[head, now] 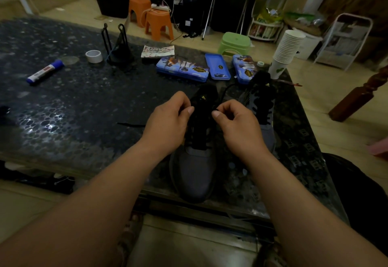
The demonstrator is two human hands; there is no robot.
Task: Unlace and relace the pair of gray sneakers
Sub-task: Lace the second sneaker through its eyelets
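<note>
On the dim table [63, 109], right hand [237, 128] pinches the sneaker lace [223, 92]; left hand's [168, 119] grip unclear.

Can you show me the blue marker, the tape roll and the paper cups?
blue marker [45, 71]: head view, middle of its barrel.
tape roll [95, 59]: head view, its white outer wall.
paper cups [290, 45]: head view, middle of the stack.

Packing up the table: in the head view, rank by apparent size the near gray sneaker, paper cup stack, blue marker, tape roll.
near gray sneaker (nearest camera, so enlarged)
paper cup stack
blue marker
tape roll
</note>
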